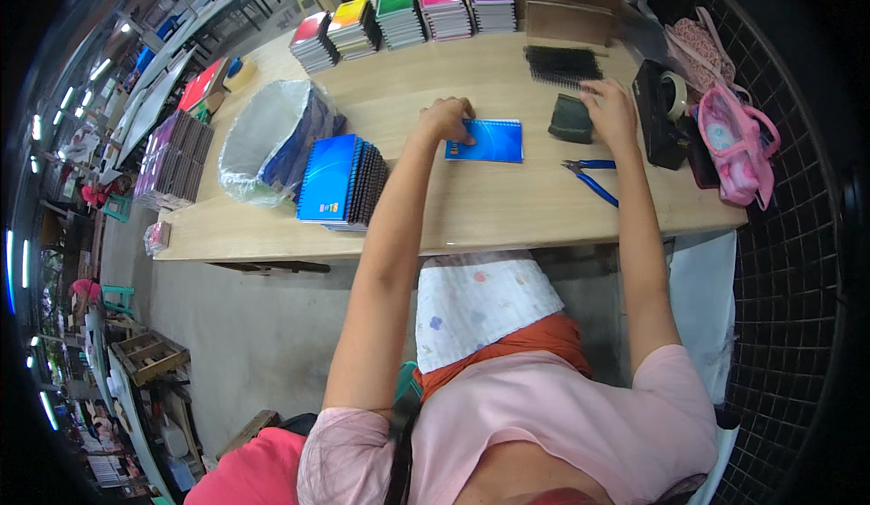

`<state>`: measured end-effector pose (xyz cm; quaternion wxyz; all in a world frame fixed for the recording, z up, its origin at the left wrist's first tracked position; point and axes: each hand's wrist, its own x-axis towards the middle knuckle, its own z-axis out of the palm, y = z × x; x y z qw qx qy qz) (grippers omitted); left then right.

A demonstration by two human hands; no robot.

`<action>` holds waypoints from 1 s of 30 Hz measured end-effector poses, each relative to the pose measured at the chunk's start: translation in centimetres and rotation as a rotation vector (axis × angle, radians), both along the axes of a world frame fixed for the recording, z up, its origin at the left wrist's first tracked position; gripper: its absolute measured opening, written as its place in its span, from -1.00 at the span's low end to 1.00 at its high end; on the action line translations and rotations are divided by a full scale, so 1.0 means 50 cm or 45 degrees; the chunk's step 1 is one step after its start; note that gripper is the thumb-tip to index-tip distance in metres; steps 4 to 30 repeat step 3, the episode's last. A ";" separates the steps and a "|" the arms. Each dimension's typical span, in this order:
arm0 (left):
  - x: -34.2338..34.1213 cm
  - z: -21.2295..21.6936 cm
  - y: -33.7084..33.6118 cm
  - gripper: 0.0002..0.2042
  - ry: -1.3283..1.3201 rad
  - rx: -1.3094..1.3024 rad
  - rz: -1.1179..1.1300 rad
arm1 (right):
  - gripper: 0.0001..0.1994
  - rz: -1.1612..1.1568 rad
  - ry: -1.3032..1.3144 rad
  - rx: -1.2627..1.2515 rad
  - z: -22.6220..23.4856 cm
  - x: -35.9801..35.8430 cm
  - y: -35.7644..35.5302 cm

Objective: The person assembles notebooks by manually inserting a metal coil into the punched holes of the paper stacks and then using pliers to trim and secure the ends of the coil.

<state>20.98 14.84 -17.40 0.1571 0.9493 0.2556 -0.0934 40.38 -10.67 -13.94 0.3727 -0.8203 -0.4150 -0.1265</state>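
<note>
A small blue notebook (497,140) lies flat on the table in front of me, a row of holes or binding along its far edge. My left hand (446,121) grips its left end, thumb on the cover and fingers curled at the far edge. Farther right, my right hand (613,106) reaches to the near side of a bunch of black binding wires (562,65). Its fingertips are drawn together; what is between them is too small to make out. A dark block-like pad (570,120) sits beside that hand, with blue-handled pliers (591,180) nearer me.
A stack of blue spiral notebooks (328,179) stands left, beside a plastic-lined bin (237,156). Several coloured notebook stacks (397,17) line the far edge. At right are a black tape dispenser (656,115), a pink bag (736,147) and a mesh wall (784,260).
</note>
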 end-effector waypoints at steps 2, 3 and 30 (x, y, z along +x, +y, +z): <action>0.014 -0.013 -0.001 -0.30 -0.012 0.065 -0.086 | -0.77 0.007 0.069 -0.209 -0.001 0.053 0.023; 0.005 -0.020 0.000 -0.28 -0.007 0.143 -0.145 | -0.75 0.028 0.097 -0.305 -0.004 0.058 0.056; 0.005 -0.020 0.000 -0.28 -0.007 0.143 -0.145 | -0.75 0.028 0.097 -0.305 -0.004 0.058 0.056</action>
